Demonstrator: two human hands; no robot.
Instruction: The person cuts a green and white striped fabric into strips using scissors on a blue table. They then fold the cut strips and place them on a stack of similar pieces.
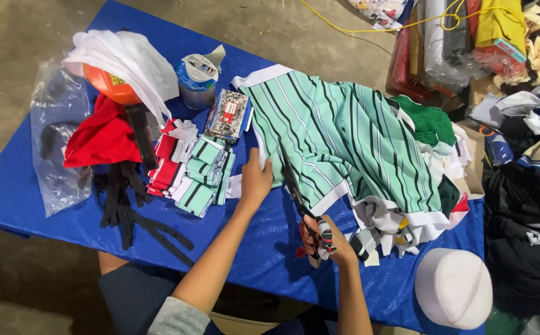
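Observation:
A mint-green fabric piece with black and white stripes (344, 136) lies spread across the blue table (270, 248). My left hand (256, 180) presses flat on its near left edge. My right hand (327, 239) grips black scissors (295, 186) by handles wrapped in cloth. The blades point away from me, into the striped fabric just right of my left hand.
Stacks of small cut striped and red pieces (192, 170), black strips (130, 208), a red cloth (102, 139), an orange ball under white cloth (112, 84), a tape roll (197, 77), a plastic bag (59, 136), a white cap (453, 285). Piled garments (524, 142) crowd the right.

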